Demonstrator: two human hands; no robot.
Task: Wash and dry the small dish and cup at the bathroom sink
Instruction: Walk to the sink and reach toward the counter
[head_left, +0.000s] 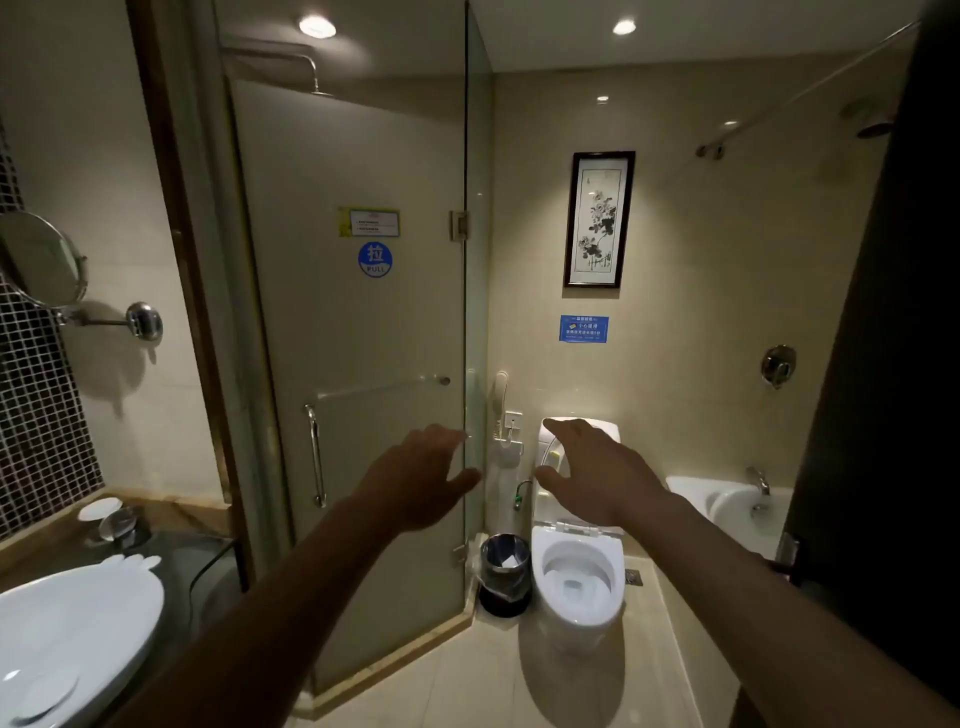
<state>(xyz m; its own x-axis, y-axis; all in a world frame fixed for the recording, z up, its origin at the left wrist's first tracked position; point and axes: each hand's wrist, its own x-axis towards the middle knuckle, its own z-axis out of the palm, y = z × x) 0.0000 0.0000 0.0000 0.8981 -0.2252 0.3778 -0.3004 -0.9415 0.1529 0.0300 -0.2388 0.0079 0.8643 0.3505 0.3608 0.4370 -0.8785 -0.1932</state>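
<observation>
A white basin (78, 613) sits on the counter at the lower left, with a small white dish (49, 693) lying inside it near the front. At the counter's back corner a small white dish (100, 508) rests next to an upturned glass cup (120, 525). My left hand (415, 475) and my right hand (597, 475) are both stretched out in front of me at mid-frame, fingers spread, holding nothing. Both hands are well to the right of the basin, in the air before the shower door and the toilet.
A frosted glass shower door (363, 364) with a vertical handle (315, 457) stands ahead. Right of it are a black waste bin (504, 571), a toilet (576, 571) with its lid up, and a bathtub (727, 501). A round mirror (41, 260) juts from the left wall. A dark door edge (883, 364) fills the right.
</observation>
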